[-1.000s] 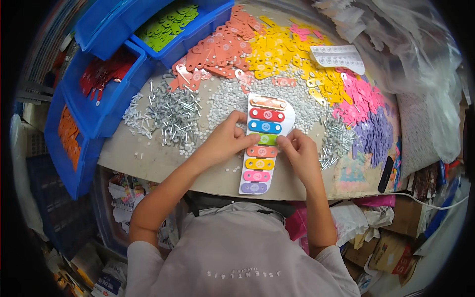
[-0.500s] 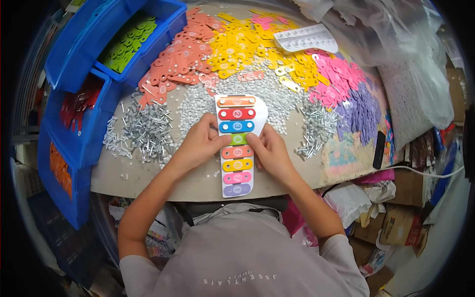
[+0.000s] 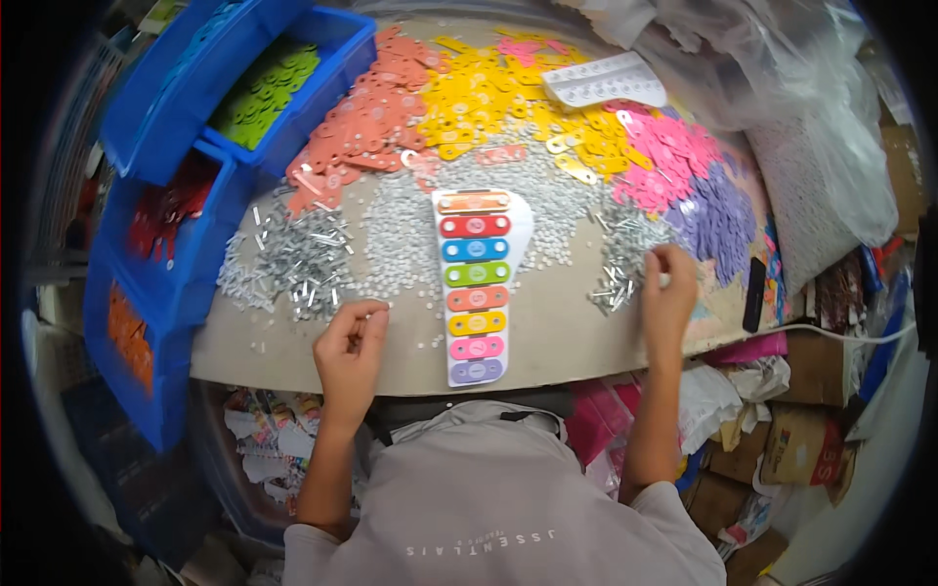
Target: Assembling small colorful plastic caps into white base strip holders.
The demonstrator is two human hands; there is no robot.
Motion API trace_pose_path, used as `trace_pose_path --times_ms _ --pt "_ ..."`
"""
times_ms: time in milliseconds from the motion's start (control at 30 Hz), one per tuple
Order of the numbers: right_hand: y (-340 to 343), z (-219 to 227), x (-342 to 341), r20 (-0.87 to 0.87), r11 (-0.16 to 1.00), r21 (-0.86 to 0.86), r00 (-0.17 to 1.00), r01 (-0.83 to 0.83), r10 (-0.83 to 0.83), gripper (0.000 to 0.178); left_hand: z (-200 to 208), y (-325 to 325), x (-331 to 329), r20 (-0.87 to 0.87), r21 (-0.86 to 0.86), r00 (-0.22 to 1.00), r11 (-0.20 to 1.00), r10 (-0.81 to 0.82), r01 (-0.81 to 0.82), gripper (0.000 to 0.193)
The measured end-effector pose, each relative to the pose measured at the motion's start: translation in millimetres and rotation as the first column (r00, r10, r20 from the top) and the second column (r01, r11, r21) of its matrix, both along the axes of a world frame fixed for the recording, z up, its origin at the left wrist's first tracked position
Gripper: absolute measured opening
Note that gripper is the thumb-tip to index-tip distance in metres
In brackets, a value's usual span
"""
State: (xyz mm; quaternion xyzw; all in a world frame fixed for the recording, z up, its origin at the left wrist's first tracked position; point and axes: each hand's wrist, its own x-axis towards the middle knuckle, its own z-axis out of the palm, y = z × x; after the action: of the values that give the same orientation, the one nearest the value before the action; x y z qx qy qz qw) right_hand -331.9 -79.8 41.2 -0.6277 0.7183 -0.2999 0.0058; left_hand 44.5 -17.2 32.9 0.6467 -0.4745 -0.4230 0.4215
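Note:
A toy xylophone (image 3: 476, 283) lies on the table in front of me, its white base carrying a column of coloured plates. White round caps sit at the ends of the upper plates, down to the green plate (image 3: 477, 273); dark holes show in the lower ones. Left of it, my left hand (image 3: 350, 352) hovers with fingers curled toward the thumb; whatever they hold is hidden. At the right, my right hand (image 3: 670, 288) pinches beside a heap of metal pins (image 3: 625, 249). A small pale bit shows at its fingertips, too small to name.
White caps (image 3: 396, 230) spread behind the xylophone; more metal pins (image 3: 303, 259) lie left. Salmon (image 3: 357, 117), yellow (image 3: 469, 98), pink (image 3: 669, 146) and purple plates (image 3: 718, 230) form heaps. Blue bins (image 3: 186, 264) line the left. A plastic bag (image 3: 816, 186) and black bar (image 3: 753, 293) stand right.
Both hands have let go of the xylophone. My left hand moved left and nearer to me; my right hand moved right to the pins. The green plate's two white caps now show.

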Motion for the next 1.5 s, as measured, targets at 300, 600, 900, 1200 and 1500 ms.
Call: trace_pose_path --times_ms 300,600,900,1200,1500 --pt "9.0 -27.6 -56.3 -0.074 0.99 0.139 0.997 -0.016 0.027 0.01 -17.3 7.9 47.1 0.139 -0.246 0.945 0.934 0.297 -0.258 0.007" --pt "16.8 -2.8 -1.4 0.654 0.993 0.069 0.756 -0.09 0.023 0.011 -7.7 -9.3 116.6 0.563 -0.384 0.667 0.869 0.488 -0.312 0.009" --pt "35.8 3.8 97.4 0.927 0.836 0.295 0.351 -0.463 -0.133 0.006 -20.4 -22.1 125.1 0.748 -0.309 0.547 0.927 0.376 -0.215 0.008" --pt "25.1 7.5 116.7 0.949 0.792 0.298 0.257 -0.532 -0.184 0.008 -9.7 -25.8 99.5 0.583 -0.383 0.636 0.861 0.506 -0.334 0.006" --pt "20.9 -4.4 117.8 0.947 0.789 0.295 0.275 -0.538 -0.166 0.011 8.8 -19.2 -12.3 -0.048 -0.153 0.995 0.985 -0.092 0.083 0.015"
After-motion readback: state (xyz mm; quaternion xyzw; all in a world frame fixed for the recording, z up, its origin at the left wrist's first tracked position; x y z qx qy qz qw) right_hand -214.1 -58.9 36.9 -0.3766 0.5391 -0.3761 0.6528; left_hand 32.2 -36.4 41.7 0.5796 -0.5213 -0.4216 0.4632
